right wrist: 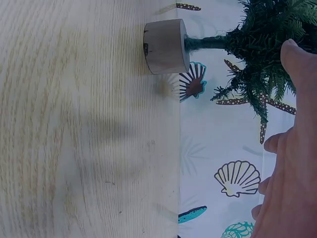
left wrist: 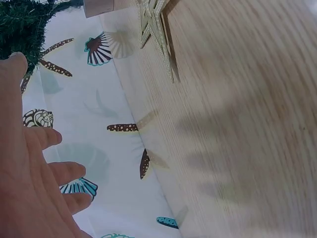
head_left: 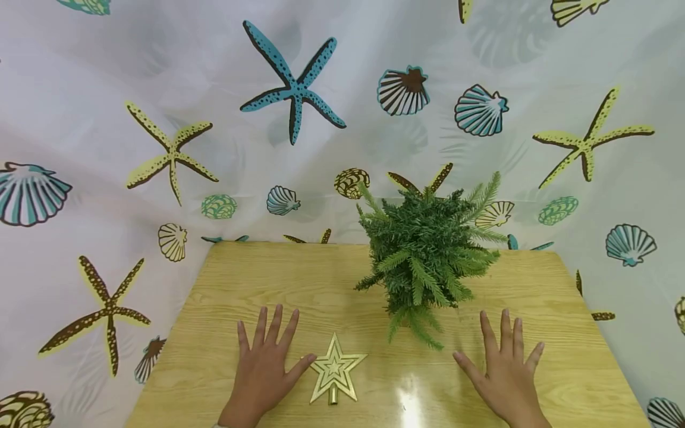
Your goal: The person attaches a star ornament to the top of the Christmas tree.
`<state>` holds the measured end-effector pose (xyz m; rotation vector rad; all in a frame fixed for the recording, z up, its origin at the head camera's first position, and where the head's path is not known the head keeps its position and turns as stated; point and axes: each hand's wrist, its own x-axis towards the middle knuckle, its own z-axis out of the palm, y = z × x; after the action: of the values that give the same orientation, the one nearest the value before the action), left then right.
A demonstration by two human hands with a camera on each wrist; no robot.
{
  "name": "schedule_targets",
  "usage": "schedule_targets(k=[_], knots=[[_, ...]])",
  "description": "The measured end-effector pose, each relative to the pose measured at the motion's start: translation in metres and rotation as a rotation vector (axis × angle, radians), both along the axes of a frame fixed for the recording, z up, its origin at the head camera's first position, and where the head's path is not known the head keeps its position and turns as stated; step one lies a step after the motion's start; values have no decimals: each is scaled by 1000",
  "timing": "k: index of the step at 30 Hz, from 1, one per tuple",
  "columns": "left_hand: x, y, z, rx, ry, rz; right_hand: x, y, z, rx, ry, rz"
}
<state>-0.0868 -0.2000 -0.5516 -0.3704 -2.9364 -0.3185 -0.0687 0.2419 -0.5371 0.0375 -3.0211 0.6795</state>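
My left hand [head_left: 263, 371] is spread palm down over the front left of the table, fingers straight, its thumb tip right at the left point of a gold star tree topper [head_left: 334, 367]. The star lies with its short tube toward me. On the right, my right hand [head_left: 505, 371] is spread as well, holding nothing. A small artificial Christmas tree [head_left: 423, 249] stands between and beyond the hands, nearer the right one. In the right wrist view its thin trunk rises from a round wooden base [right wrist: 166, 47], which the branches hide in the head view.
The wood-grain table [head_left: 278, 267] reaches back to a white curtain [head_left: 342, 35] printed with starfish and shells, which also hangs along both sides. Light glares off the table's front middle.
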Motion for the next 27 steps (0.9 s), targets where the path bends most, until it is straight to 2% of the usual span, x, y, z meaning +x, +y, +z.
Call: schedule_targets(k=[9, 16, 20, 27], knots=[[2, 5, -5, 31, 26, -1, -1, -3, 2, -61, 8, -6], [7, 7, -12, 60, -15, 13, -1, -7, 8, -136, 9, -11], [10, 9, -13, 84, -16, 6, -1, -9, 10, -165, 35, -4], [13, 12, -20, 66, -11, 8, 1, -10, 13, -194, 78, 1]])
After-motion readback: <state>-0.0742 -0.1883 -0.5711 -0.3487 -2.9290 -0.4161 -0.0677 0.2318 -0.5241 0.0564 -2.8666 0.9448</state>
